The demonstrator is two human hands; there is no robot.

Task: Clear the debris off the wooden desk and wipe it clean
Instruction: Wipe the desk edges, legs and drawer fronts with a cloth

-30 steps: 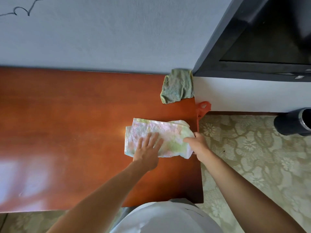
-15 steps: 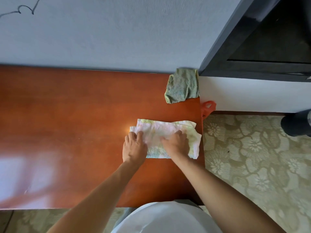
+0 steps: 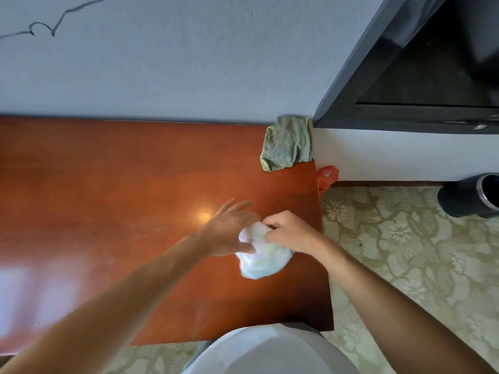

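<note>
- The pale cloth [image 3: 263, 259] is located at centre frame, near the right edge of the wooden desk [image 3: 108, 198], and is bunched into a loose wad.
- The upper part of the cloth is gripped by the right hand [image 3: 290, 232], with fingers curled into the fabric.
- The left hand [image 3: 229, 230] is held against the left side of the cloth with fingers spread and extended; only the thumb is seen touching it.
- The cloth is judged to be light, soft and limp; no fixed shape is kept, so a gathered fold is best taken in a full fist.
- In its wadded state no clear pointing direction is presented; the long axis runs roughly from upper left to lower right of the frame.
- A green rag [image 3: 287, 143] is seen at the desk's upper right corner, well apart from the cloth.
</note>
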